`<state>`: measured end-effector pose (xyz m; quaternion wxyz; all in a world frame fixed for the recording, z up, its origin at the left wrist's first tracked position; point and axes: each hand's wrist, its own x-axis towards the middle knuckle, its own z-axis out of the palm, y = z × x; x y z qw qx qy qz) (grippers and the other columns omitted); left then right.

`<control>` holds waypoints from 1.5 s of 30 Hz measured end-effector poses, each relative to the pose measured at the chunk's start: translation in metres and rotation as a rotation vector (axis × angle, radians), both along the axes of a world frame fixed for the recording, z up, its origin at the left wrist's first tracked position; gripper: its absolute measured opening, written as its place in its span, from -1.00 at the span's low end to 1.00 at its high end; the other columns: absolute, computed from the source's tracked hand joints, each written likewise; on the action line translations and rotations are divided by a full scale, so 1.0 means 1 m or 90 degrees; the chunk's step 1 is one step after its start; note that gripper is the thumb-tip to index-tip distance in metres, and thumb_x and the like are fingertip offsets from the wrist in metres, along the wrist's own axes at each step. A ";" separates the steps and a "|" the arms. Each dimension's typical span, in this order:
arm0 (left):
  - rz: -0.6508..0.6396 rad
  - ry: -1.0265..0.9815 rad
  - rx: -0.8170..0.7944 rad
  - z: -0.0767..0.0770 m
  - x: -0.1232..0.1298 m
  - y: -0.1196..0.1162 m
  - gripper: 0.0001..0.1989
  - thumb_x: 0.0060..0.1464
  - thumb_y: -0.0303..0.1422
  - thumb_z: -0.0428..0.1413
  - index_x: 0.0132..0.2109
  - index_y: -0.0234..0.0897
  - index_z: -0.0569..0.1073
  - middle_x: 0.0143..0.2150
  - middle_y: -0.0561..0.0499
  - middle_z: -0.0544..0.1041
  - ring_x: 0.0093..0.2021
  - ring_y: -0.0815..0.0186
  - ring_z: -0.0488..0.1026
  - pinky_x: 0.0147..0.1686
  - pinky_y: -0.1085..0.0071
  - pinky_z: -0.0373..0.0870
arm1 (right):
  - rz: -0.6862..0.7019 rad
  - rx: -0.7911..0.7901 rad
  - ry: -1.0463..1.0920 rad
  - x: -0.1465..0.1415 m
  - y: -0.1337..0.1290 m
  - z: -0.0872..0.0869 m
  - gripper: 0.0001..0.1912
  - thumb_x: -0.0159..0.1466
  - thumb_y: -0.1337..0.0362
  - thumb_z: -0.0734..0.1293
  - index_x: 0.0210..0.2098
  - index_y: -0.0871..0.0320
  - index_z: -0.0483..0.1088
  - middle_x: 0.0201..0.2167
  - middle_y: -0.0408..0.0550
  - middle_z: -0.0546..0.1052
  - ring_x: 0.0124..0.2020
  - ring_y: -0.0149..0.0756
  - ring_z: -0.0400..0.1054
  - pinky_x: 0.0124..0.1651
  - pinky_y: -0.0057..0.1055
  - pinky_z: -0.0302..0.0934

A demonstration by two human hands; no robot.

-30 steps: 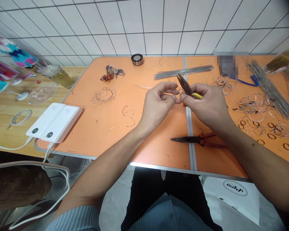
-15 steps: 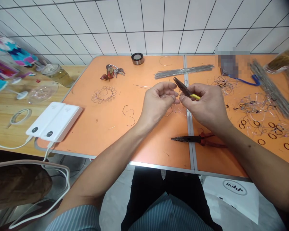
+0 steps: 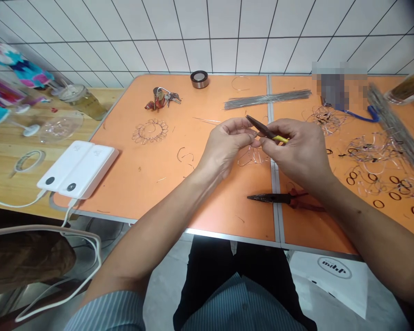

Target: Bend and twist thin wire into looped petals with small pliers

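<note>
Head view: a slim pair of dark-nosed pliers with yellow grips [image 3: 278, 137] is gripped in the closed fingers of the right hand [image 3: 298, 154] at frame centre, with the nose directed toward the upper left. The left hand [image 3: 226, 147] is held opposite, its fingers closed in a pinch just beside the pliers' nose; whether fine wire is gripped there cannot be told. A clear looped wire form [image 3: 252, 157] is seen directly below the hands, and its connection to the fingers cannot be determined.

Work in several states is laid out on an orange folding table [image 3: 207, 214]. A completed-looking petal-ringed wire flower [image 3: 149, 131] is placed left of centre. Small dark wire rings [image 3: 378, 203] and tangled wire loops [image 3: 372, 154] are scattered at the right. A bundle of straight, unformed silver wires [image 3: 267, 99] is laid at upper centre, and a second bundle [image 3: 395, 126] at the far right. Red-handled needle-nose pliers [image 3: 283, 198] are placed below the right hand, clear of the work. Two white power banks [image 3: 77, 168] are positioned at lower left, near the table edge.
</note>
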<state>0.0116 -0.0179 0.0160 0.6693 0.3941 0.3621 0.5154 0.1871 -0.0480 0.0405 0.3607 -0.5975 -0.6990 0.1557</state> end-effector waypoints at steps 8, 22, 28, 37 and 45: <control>-0.038 -0.069 -0.071 -0.003 0.000 0.004 -0.76 0.02 -0.72 0.26 -0.27 -0.29 0.62 -0.30 0.03 0.67 -0.29 0.40 0.67 0.05 0.32 0.68 | -0.024 0.004 -0.115 -0.002 -0.002 0.004 -0.86 0.32 0.32 0.46 -0.26 -0.03 0.70 -0.28 -0.03 0.72 -0.24 -0.04 0.54 -0.24 -0.16 0.12; 0.025 -0.020 -0.052 -0.008 0.008 -0.001 -0.76 -0.01 -0.66 0.28 -0.22 -0.26 0.61 -0.31 0.08 0.67 -0.35 0.42 0.63 -0.03 0.36 0.65 | -0.040 -0.024 -0.122 -0.002 -0.002 0.007 -0.92 0.26 0.30 0.48 -0.33 -0.03 0.65 -0.42 -0.07 0.59 -0.36 -0.11 0.38 -0.26 -0.17 -0.01; 0.033 0.034 0.000 -0.004 0.007 -0.004 -0.72 -0.05 -0.67 0.26 -0.21 -0.25 0.58 -0.37 0.12 0.63 -0.37 0.41 0.61 -0.10 0.37 0.59 | -0.018 -0.079 -0.098 0.002 -0.002 0.008 -0.85 0.28 0.29 0.43 -0.26 0.03 0.71 -0.48 -0.10 0.56 -0.40 -0.17 0.37 -0.28 -0.22 0.03; 0.035 0.197 0.070 -0.007 0.004 -0.001 -0.75 0.05 -0.67 0.21 -0.21 -0.24 0.58 -0.44 0.12 0.62 -0.46 0.40 0.53 -0.30 0.43 0.43 | -0.017 -0.110 -0.089 0.003 -0.001 0.004 -0.81 0.31 0.29 0.40 -0.23 0.01 0.72 -0.46 -0.13 0.55 -0.36 -0.19 0.36 -0.28 -0.24 0.07; 0.038 0.187 0.076 -0.007 0.005 -0.001 -0.77 0.06 -0.66 0.24 -0.21 -0.25 0.57 -0.44 0.11 0.62 -0.45 0.39 0.55 -0.29 0.42 0.47 | -0.045 -0.083 -0.136 0.000 -0.001 0.004 -0.84 0.37 0.29 0.41 -0.24 0.01 0.69 -0.44 -0.11 0.57 -0.37 -0.17 0.37 -0.27 -0.21 0.03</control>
